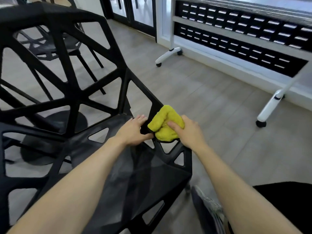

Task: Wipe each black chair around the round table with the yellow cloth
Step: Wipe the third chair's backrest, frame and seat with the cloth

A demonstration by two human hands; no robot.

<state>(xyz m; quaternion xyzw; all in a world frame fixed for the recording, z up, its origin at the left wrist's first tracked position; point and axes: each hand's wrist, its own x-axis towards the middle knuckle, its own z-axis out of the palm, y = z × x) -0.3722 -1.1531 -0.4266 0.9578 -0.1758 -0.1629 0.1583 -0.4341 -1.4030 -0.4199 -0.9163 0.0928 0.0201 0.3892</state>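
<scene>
A black chair (145,179) with a cut-out lattice back stands right below me, its seat under both forearms. My right hand (187,132) grips the bunched yellow cloth (164,124) against the seat's far right corner, where the back meets the seat. My left hand (133,130) rests on the seat just left of the cloth, fingers straight, thumb hooked at a hole in the frame. A second black chair (55,46) stands behind the lattice at upper left. The round table's dark base (55,122) shows through the openings.
A white table on castors (168,54) stands along the wall at the right, its other leg (270,108) farther right. Dark perforated panels line the wall behind it. My shoe (209,210) is beside the chair's right edge. Grey floor lies between.
</scene>
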